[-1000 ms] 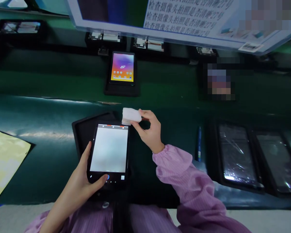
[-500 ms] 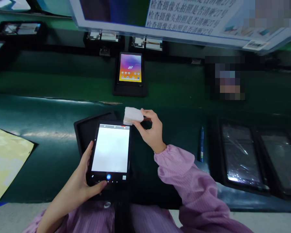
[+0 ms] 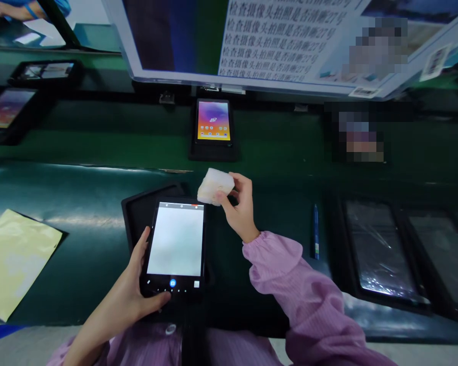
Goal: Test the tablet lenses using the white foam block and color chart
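Observation:
My left hand (image 3: 143, 287) grips a tablet (image 3: 176, 239) by its left side and lower edge, thumb on the bottom bezel. The tablet's screen is nearly all white, with a blue camera button at the bottom. Between the thumb and fingers of my right hand (image 3: 241, 206) is a white block (image 3: 216, 186), soft-looking like foam or folded cloth. It sits at the tablet's top right corner; whether it touches the tablet I cannot tell. Partly behind the tablet lies a black tray (image 3: 137, 208), tilted on the green work surface.
Another tablet (image 3: 213, 121) with a lit, colourful screen rests in a black tray further back. A blue pen (image 3: 316, 231) and film-covered tablets (image 3: 381, 244) lie to the right. Yellow paper (image 3: 19, 259) is at the left. A printed sign (image 3: 278, 46) hangs over the back.
The white block has turned in my right hand, showing more of its face, and shifted slightly right. My left hand still holds the tablet. The whole view has tilted up a little.

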The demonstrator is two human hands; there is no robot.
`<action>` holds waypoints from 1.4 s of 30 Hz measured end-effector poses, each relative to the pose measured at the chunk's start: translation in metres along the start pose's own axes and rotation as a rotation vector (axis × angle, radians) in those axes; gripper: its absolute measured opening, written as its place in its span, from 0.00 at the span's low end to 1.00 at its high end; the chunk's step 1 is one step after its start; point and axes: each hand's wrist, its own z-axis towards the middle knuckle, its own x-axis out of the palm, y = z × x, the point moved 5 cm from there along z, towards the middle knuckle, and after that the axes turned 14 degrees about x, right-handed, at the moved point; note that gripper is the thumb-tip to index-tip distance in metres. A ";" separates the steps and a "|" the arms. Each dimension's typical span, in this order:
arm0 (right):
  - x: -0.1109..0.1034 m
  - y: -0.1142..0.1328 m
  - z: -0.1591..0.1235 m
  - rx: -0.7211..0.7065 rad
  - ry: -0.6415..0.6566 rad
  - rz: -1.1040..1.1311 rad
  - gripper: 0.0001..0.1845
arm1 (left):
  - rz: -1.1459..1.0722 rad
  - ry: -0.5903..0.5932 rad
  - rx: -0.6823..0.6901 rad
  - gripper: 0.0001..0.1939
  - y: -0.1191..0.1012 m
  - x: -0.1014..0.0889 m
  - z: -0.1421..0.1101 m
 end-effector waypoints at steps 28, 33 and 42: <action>-0.117 0.015 0.113 0.514 0.252 -0.922 0.34 | -0.147 0.010 0.047 0.60 -0.004 0.006 0.004; -0.125 0.009 0.148 0.599 0.198 -1.025 0.40 | -0.214 0.039 0.025 0.60 -0.011 0.008 0.004; -0.122 -0.020 0.170 0.626 0.151 -1.038 0.60 | -0.190 0.040 0.011 0.61 -0.006 0.008 0.005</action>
